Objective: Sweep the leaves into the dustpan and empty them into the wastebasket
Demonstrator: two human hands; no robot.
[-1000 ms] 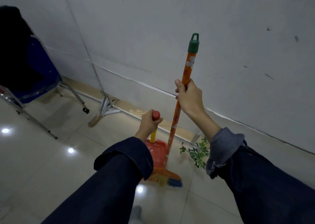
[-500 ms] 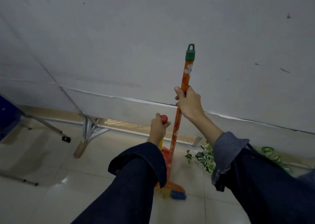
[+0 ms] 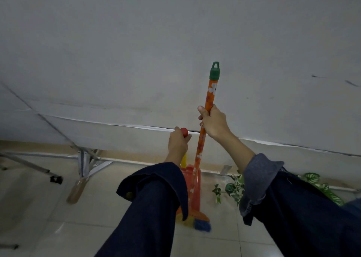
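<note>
Two hands are at work, each with its grip closed around a handle; the right hand [image 3: 214,122] has its fingers curled round the broom [image 3: 205,139] on the upper part of the orange, flower-printed pole, with the green cap of the pole standing clear above that grip; the left hand [image 3: 178,144] grips the top of the dustpan [image 3: 195,186] handle, a red knob showing just above its fingers and a yellow stem running down below them. Just below and between the two grips, the red pan of the dustpan stands nearly upright on the tiled floor [image 3: 58,227], and the broom pole crosses in front of it; the broom head, with orange, yellow and blue bristles, sits on the floor at the foot of the pan, well below both grips. Both forearms wear dark blue sleeves [image 3: 152,207], the left cuff covering part of the dustpan.

Below and to the right of the right-hand grip, the leaves [image 3: 232,188] lie on the floor by the foot of the white wall [image 3: 175,41]: green and variegated, partly hidden behind the right sleeve, with more of them trailing off toward the right edge; they are near the dustpan but apart from it, and none can be seen inside the pan. Far to the left of the left-hand grip, a metal frame [image 3: 84,162] with thin legs stands against the wall.
</note>
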